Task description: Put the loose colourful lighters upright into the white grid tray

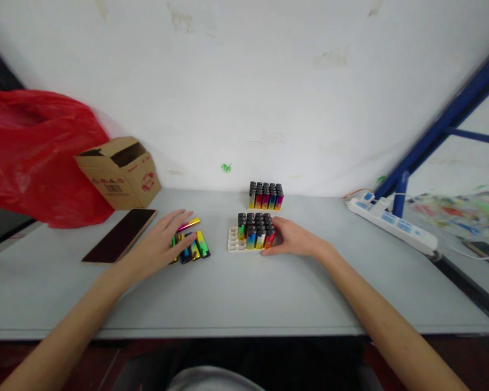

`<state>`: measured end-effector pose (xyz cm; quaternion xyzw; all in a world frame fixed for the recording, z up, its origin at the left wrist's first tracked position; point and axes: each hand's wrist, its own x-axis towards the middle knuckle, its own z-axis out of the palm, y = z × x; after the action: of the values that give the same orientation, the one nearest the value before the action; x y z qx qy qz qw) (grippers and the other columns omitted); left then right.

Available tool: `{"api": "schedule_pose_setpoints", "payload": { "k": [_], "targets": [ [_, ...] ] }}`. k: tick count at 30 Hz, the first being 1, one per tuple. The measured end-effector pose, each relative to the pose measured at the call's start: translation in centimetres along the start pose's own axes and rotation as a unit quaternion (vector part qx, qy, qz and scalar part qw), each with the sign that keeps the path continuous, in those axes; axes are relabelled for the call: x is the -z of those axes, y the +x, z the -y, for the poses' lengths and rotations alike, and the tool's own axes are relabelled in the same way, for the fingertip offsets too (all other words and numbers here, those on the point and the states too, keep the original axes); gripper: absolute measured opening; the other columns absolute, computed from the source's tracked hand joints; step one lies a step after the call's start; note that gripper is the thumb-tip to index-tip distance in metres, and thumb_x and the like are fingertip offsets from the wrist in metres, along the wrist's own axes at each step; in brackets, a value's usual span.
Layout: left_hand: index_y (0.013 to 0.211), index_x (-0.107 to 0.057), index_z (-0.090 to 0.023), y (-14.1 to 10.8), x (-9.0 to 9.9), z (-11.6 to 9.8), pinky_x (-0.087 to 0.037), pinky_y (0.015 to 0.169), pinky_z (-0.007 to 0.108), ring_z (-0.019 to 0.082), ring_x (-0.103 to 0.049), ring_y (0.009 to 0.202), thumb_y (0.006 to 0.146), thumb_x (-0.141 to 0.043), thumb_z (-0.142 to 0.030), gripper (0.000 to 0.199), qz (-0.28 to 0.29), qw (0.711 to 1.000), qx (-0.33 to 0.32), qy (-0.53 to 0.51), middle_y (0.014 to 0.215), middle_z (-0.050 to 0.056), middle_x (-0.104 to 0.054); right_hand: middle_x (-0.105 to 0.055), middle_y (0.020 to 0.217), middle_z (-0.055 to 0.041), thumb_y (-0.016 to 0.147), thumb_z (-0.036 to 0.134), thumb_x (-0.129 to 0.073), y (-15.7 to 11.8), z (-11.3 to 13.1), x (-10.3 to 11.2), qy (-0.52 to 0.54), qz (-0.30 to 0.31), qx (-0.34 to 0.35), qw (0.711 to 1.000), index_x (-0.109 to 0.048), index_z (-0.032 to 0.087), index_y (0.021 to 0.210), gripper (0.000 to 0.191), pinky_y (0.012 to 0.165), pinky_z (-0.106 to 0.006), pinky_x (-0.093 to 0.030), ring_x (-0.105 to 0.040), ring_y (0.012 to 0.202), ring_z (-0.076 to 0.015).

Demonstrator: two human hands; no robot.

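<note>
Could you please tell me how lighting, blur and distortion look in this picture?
Head view throughout: lighting looks soft and diffuse; the crumpled red plastic bag shows slight sheen; fine detail on the upright, colourful black-topped lighters is soft; the slanting blue metal frame suggests wide-angle stretching.

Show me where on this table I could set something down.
The grey table has bare room along its front edge, between the left forearm and right forearm, and farther right, between the right hand and the power strip. It is crowded around the loose lighters at the left hand and at the white lighter tray.
</note>
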<state>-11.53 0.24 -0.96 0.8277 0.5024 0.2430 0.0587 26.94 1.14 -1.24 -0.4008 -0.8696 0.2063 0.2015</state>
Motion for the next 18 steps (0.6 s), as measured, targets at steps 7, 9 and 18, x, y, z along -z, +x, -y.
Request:
{"api": "schedule_pose_setpoints", "payload": {
  "k": [7,9,18],
  "targets": [
    [0.159,-0.038,-0.020,-0.4,-3.8,-0.8,-0.021,0.123,0.056,0.035,-0.022,0.156,0.101,-0.030,-0.064,0.073,0.099,0.989,-0.027,0.103,0.167,0.013,-0.032,-0.069,0.114,-0.0118,0.070,0.060,-0.085,0.0,-0.1,-0.1,-0.001,-0.002,-0.002,1.000,-0.064,0.018,0.115,0.065,0.093,-0.045,-0.052,-0.065,0.102,-0.0321],
    [0.158,-0.039,-0.020,0.6,-4.2,-0.9,-0.023,0.123,0.057,0.036,-0.023,0.155,0.101,-0.029,-0.064,0.073,0.096,0.989,-0.027,0.105,0.167,0.014,-0.031,-0.069,0.115,-0.0120,0.071,0.060,-0.086,0.0,0.0,0.0,-0.001,-0.002,-0.003,1.000,-0.064,0.019,0.117,0.065,0.093,-0.046,-0.052,-0.065,0.103,-0.0324],
    [0.152,-0.049,-0.023,4.1,-3.1,-0.1,-0.030,0.119,0.055,0.037,-0.032,0.151,0.094,-0.041,-0.070,0.075,0.148,0.986,-0.003,0.078,0.164,0.016,-0.038,-0.069,0.117,-0.0127,0.071,0.058,-0.086,0.0,0.1,0.0,0.000,-0.002,0.001,1.000,-0.063,0.018,0.121,0.068,0.095,-0.046,-0.051,-0.065,0.105,-0.0323]
  ]
}}
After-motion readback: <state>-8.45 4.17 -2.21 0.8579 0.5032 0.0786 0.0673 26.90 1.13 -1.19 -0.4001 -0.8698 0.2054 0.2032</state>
